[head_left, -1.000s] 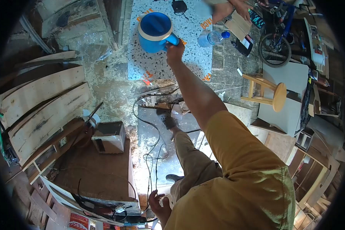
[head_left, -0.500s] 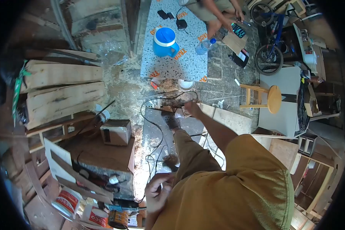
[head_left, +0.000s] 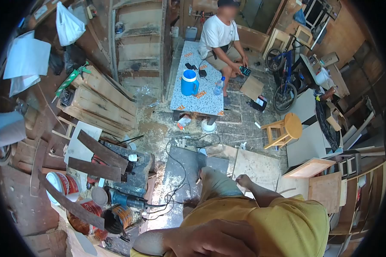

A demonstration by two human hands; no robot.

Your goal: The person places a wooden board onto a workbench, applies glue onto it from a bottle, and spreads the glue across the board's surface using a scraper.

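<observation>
Left hand [head_left: 214, 242] lies knuckles-up across the chest, fingers pointing right.

left hand [head_left: 210, 242] curled near chest, right hand [head_left: 243, 180] lowered, empty

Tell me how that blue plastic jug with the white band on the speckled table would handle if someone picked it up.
The blue plastic jug with the white band looks rigid, so it should keep its shape. Its side handle offers a sure grip. It stands upright with its lid on, broad for its height, so a push would probably slide it across the speckled table rather than tip it. Its weight depends on unseen contents.
</observation>
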